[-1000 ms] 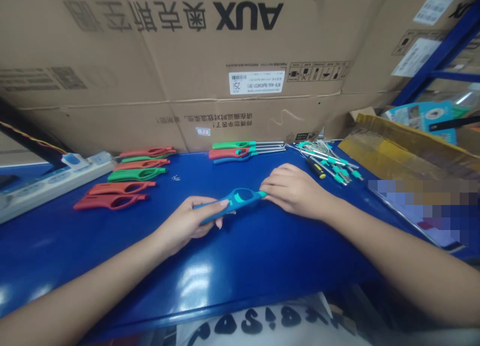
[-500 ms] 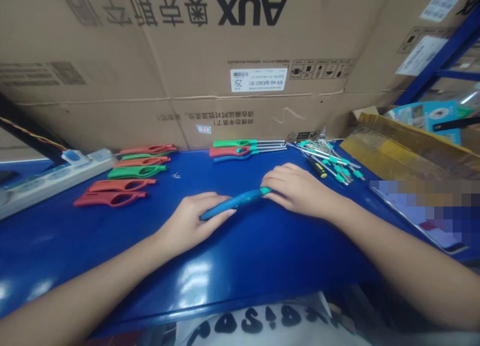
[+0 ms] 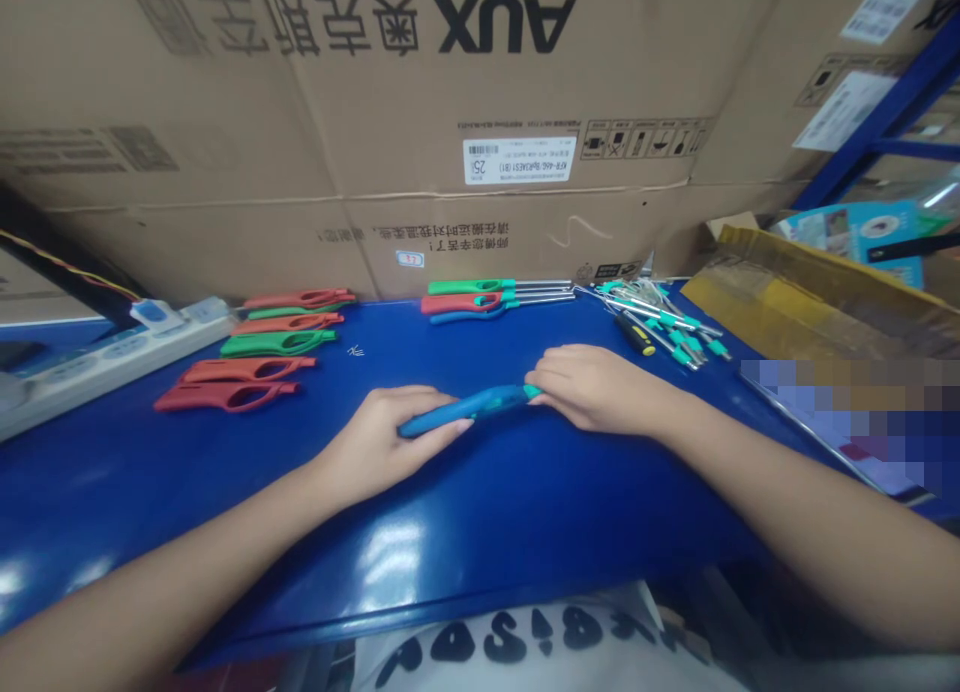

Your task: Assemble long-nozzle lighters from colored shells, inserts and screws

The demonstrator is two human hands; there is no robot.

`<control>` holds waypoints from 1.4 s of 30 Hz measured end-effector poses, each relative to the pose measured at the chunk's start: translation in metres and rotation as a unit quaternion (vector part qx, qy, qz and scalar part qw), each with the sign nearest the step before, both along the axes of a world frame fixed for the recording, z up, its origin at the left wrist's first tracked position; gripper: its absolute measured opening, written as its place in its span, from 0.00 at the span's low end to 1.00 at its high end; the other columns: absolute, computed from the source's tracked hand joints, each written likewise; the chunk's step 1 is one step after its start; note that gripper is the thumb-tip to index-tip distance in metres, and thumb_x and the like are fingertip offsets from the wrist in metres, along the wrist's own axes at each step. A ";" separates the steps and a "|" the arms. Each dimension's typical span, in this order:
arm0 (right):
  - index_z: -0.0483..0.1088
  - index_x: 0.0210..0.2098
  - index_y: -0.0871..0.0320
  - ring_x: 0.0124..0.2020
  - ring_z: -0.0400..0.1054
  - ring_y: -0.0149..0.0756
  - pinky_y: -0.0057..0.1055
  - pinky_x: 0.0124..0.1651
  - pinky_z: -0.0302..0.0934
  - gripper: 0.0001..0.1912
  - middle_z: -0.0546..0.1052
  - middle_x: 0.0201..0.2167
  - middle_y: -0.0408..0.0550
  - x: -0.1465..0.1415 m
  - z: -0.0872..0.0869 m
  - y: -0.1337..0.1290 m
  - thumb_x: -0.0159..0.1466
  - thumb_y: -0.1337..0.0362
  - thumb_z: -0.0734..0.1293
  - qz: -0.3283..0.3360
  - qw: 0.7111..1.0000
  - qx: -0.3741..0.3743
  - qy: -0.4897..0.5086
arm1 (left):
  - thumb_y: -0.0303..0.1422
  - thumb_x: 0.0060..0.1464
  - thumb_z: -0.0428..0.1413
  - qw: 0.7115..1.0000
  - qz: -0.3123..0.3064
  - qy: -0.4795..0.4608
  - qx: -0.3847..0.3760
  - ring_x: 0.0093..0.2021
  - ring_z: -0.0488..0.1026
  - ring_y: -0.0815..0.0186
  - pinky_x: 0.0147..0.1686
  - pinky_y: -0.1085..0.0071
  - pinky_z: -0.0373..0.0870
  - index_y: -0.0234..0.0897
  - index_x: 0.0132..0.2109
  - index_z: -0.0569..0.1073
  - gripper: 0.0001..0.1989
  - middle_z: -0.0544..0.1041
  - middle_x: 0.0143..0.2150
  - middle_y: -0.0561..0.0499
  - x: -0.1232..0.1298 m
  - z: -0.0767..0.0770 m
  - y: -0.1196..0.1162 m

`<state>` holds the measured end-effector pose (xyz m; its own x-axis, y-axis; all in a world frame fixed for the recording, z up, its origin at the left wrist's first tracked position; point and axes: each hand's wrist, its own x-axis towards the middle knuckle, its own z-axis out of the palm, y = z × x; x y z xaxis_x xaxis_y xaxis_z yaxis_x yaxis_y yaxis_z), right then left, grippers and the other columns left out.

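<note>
The blue lighter (image 3: 444, 415), probably light and stiff, was gripped sensibly endwise: left hand (image 3: 381, 434) at nine o'clock, right hand (image 3: 596, 388) at three.

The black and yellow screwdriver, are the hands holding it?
No, the screwdriver lies on the blue table, while the left hand grips a blue handle and the right hand pinches the green piece at its end.

- Blue handle (image 3: 448, 413): elongated, gently curved, seen nearly edge-on; rear end in the left grip (image 3: 401, 430), front end directed rightward and slightly upward in the view.
- Teal-green piece (image 3: 531, 391): short, at the handle's front end, partly covered by the fingers of the right grip (image 3: 574, 387).
- Both held over the counter (image 3: 480, 532).
</note>
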<state>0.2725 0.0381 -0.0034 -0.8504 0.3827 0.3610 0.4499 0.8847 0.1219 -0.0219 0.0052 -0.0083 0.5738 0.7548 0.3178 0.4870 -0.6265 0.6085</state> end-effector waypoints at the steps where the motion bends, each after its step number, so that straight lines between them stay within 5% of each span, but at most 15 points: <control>1: 0.75 0.40 0.63 0.33 0.67 0.38 0.34 0.38 0.60 0.16 0.77 0.32 0.53 -0.001 -0.001 -0.002 0.74 0.63 0.58 0.005 1.000 0.012 0.004 | 0.38 0.63 0.60 0.999 0.010 -0.008 -0.037 0.30 0.73 0.71 0.33 0.77 0.68 0.36 0.38 0.81 0.11 0.79 0.32 0.54 0.001 0.002 0.000; 5: 0.75 0.39 0.64 0.32 0.65 0.38 0.33 0.36 0.61 0.15 0.76 0.30 0.53 -0.006 -0.005 -0.008 0.73 0.65 0.58 0.024 0.999 0.034 0.028 | 0.43 0.61 0.59 0.985 0.042 -0.023 -0.163 0.24 0.69 0.72 0.26 0.78 0.65 0.34 0.28 0.78 0.18 0.77 0.25 0.55 0.004 0.006 0.000; 8: 0.74 0.40 0.64 0.32 0.65 0.38 0.34 0.36 0.62 0.14 0.77 0.31 0.54 -0.007 -0.006 -0.010 0.73 0.66 0.58 0.026 0.999 0.021 0.039 | 0.43 0.61 0.59 0.981 0.043 -0.021 -0.186 0.22 0.67 0.73 0.25 0.78 0.64 0.34 0.28 0.77 0.19 0.76 0.23 0.55 0.004 0.006 0.000; 15: 0.75 0.41 0.65 0.32 0.66 0.38 0.34 0.37 0.63 0.13 0.76 0.30 0.53 -0.008 -0.007 -0.011 0.72 0.67 0.59 0.033 0.997 -0.047 0.052 | 0.36 0.64 0.58 0.999 -0.046 0.009 -0.008 0.35 0.75 0.69 0.37 0.76 0.70 0.37 0.45 0.80 0.08 0.80 0.37 0.52 -0.003 0.001 -0.002; 25: 0.76 0.40 0.64 0.32 0.66 0.37 0.33 0.37 0.61 0.13 0.76 0.29 0.51 -0.009 -0.009 -0.013 0.71 0.66 0.60 0.014 0.992 -0.114 0.059 | 0.36 0.68 0.54 0.985 -0.081 0.076 0.131 0.36 0.77 0.66 0.38 0.73 0.72 0.34 0.54 0.75 0.13 0.79 0.40 0.48 -0.007 -0.005 0.000; 36: 0.71 0.40 0.59 0.38 0.70 0.44 0.35 0.36 0.57 0.06 0.76 0.36 0.54 -0.011 0.013 -0.015 0.70 0.65 0.63 -0.227 0.960 -0.117 -0.113 | 0.51 0.64 0.52 0.971 0.054 0.229 0.038 0.47 0.76 0.55 0.45 0.61 0.74 0.42 0.61 0.70 0.26 0.74 0.51 0.46 0.001 -0.003 0.001; 42: 0.71 0.44 0.58 0.42 0.70 0.45 0.37 0.40 0.61 0.07 0.76 0.41 0.53 0.000 0.018 -0.013 0.68 0.65 0.64 -0.227 0.953 -0.183 -0.088 | 0.47 0.63 0.55 0.983 0.053 0.173 0.021 0.47 0.75 0.57 0.45 0.63 0.74 0.43 0.57 0.74 0.20 0.73 0.52 0.47 -0.002 -0.004 0.003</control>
